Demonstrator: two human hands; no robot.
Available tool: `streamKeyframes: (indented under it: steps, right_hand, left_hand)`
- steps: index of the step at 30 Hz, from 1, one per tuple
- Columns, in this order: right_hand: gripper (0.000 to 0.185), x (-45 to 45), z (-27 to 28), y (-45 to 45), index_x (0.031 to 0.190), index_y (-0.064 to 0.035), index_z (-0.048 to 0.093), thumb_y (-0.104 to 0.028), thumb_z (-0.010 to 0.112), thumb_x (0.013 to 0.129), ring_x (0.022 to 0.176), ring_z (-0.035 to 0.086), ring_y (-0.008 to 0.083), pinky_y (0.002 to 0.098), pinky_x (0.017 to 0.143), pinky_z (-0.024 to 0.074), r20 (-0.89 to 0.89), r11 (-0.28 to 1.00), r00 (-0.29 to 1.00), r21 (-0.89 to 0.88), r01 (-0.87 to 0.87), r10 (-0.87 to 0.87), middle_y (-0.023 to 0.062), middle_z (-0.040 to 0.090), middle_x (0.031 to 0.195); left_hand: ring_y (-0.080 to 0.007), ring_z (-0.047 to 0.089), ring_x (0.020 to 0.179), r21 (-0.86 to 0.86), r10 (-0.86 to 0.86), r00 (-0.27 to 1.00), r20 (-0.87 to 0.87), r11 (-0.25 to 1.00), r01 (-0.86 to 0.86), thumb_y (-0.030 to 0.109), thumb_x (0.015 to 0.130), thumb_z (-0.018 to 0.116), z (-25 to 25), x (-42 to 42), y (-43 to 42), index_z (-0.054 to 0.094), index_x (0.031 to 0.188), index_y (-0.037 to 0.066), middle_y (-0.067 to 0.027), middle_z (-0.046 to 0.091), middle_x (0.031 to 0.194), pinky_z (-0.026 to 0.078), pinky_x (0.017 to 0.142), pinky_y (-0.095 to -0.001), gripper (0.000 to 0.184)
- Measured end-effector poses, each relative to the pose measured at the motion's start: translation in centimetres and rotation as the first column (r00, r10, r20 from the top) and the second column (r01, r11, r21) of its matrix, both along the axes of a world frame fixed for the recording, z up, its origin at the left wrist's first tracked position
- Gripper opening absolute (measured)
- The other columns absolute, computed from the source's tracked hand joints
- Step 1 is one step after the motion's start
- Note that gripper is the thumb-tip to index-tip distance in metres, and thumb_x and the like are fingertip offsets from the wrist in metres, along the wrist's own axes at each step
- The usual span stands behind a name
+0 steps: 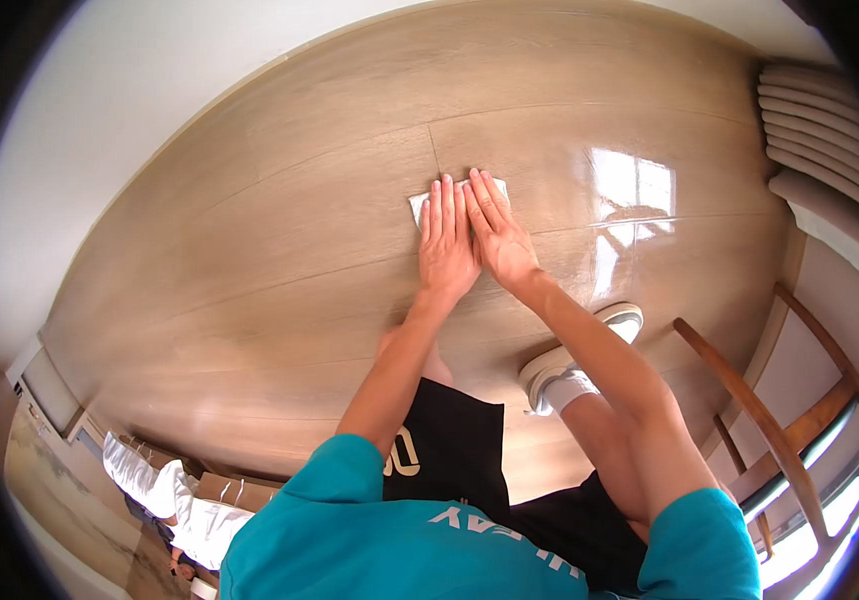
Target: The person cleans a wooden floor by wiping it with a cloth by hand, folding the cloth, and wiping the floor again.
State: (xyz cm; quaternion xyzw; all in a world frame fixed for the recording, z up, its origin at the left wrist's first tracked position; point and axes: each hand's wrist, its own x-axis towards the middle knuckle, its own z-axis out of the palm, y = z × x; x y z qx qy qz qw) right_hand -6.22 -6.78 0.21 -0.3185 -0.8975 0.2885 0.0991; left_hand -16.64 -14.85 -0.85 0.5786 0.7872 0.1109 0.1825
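Observation:
A white cloth (416, 207) lies on the wooden floor (279, 200), mostly hidden under my two hands. My left hand (448, 240) rests flat on the cloth's left part, its fingers stretched forward. Beside it my right hand (499, 232) presses on the right part, fingers out straight and lying flat. The two hands touch along their inner edges. A bit of the cloth shows at the left and another at the right of the fingertips.
A shoe (549, 368) on my foot stands right of my arms. A wooden chair (749, 400) is at the right, a grey ribbed cushion-like object (819, 130) at the upper right. White walls (109, 90) border the floor. White bags (199, 525) lie at the lower left.

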Motion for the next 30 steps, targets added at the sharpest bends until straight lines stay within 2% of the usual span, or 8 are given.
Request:
streamKeyframes:
  steps: [3, 10, 13, 16, 19, 24, 27, 30]
  right_hand:
    - [0.065, -2.3, 0.8, 1.9, 0.152, 0.0001, 0.045, 0.000, 0.059, 0.088, 0.154, 0.032, 0.0330, 0.0421, 0.122, 0.0386, 0.028, 1.000, 0.999, 0.008, 0.026, -0.026, 0.0172, 0.035, 0.164]
    - [0.070, -10.0, -1.3, 9.9, 0.155, -0.0026, 0.041, 0.003, 0.059, 0.088, 0.154, 0.030, 0.0301, 0.0385, 0.120, 0.0415, -0.032, 0.994, 0.997, 0.085, 0.070, -0.067, 0.0105, 0.032, 0.167]
    - [0.073, -10.1, -2.0, 9.9, 0.156, -0.0043, 0.038, 0.003, 0.060, 0.087, 0.154, 0.030, 0.0293, 0.0382, 0.121, 0.0400, -0.009, 0.992, 0.998, 0.110, 0.066, -0.065, 0.0088, 0.032, 0.168]
    - [0.076, -9.4, -2.8, 8.7, 0.157, -0.0048, 0.038, 0.002, 0.060, 0.085, 0.154, 0.030, 0.0294, 0.0389, 0.123, 0.0374, -0.060, 0.984, 0.995, 0.156, 0.091, -0.083, 0.0093, 0.032, 0.168]
    - [0.076, -6.7, -1.6, 4.8, 0.156, -0.0028, 0.038, 0.002, 0.060, 0.084, 0.154, 0.030, 0.0313, 0.0404, 0.123, 0.0366, -0.066, 0.987, 0.992, 0.112, 0.113, -0.106, 0.0125, 0.032, 0.167]
    - [0.074, -3.8, 0.1, 0.3, 0.154, 0.0019, 0.040, 0.004, 0.061, 0.083, 0.154, 0.029, 0.0363, 0.0451, 0.124, 0.0350, 0.080, 0.997, 0.995, 0.042, 0.060, -0.063, 0.0204, 0.033, 0.165]
    - [0.076, -4.8, -0.9, 1.3, 0.156, 0.0006, 0.038, 0.006, 0.061, 0.083, 0.155, 0.028, 0.0361, 0.0457, 0.124, 0.0348, 0.081, 0.994, 0.995, 0.096, 0.046, -0.054, 0.0202, 0.030, 0.166]
    - [0.072, -8.4, -1.1, 5.6, 0.155, 0.0000, 0.040, 0.008, 0.059, 0.086, 0.155, 0.026, 0.0348, 0.0436, 0.124, 0.0352, 0.064, 0.991, 0.996, 0.126, 0.049, -0.058, 0.0191, 0.027, 0.168]
  left_hand:
    - [-0.0360, 0.014, 0.159, 0.040, -0.040, 0.998, 0.050, 0.998, 0.038, 0.026, 0.101, 0.047, 0.7, -3.6, 2.5, 0.026, 0.160, -0.005, -0.0244, 0.019, 0.169, 0.013, 0.129, -0.0487, 0.069]
    - [-0.0326, 0.012, 0.160, 0.131, -0.112, 0.992, -0.054, 0.984, 0.119, 0.028, 0.104, 0.045, -1.0, -12.3, 10.2, 0.020, 0.163, -0.001, -0.0175, 0.014, 0.172, 0.011, 0.130, -0.0443, 0.070]
    - [-0.0342, 0.011, 0.160, 0.138, -0.102, 0.994, -0.045, 0.985, 0.107, 0.027, 0.106, 0.041, -1.3, -11.6, 9.8, 0.016, 0.163, -0.003, -0.0188, 0.012, 0.172, 0.009, 0.130, -0.0456, 0.069]
    - [-0.0376, 0.012, 0.159, 0.114, 0.077, 0.996, -0.037, 0.991, -0.072, 0.024, 0.104, 0.045, -0.6, -9.3, 7.7, 0.018, 0.160, -0.010, -0.0241, 0.014, 0.170, 0.010, 0.129, -0.0512, 0.071]
    - [-0.0386, 0.013, 0.159, 0.044, 0.096, 0.995, -0.013, 0.994, -0.095, 0.024, 0.102, 0.049, -0.2, -6.0, 4.6, 0.020, 0.159, -0.010, -0.0258, 0.016, 0.170, 0.010, 0.129, -0.0517, 0.073]
    - [-0.0404, 0.014, 0.158, -0.014, 0.052, 0.998, 0.033, 0.999, -0.051, 0.023, 0.099, 0.052, 1.2, -3.1, 0.0, 0.023, 0.158, -0.010, -0.0286, 0.017, 0.168, 0.011, 0.128, -0.0532, 0.073]
    - [-0.0406, 0.014, 0.158, -0.010, 0.074, 0.996, 0.041, 0.997, -0.074, 0.023, 0.099, 0.052, 0.8, -4.1, 0.5, 0.023, 0.158, -0.010, -0.0288, 0.018, 0.168, 0.012, 0.128, -0.0535, 0.073]
    - [-0.0381, 0.014, 0.159, 0.070, 0.043, 0.997, -0.067, 0.997, -0.038, 0.023, 0.100, 0.050, -0.3, -7.4, 4.5, 0.021, 0.159, -0.009, -0.0265, 0.018, 0.169, 0.012, 0.129, -0.0510, 0.073]
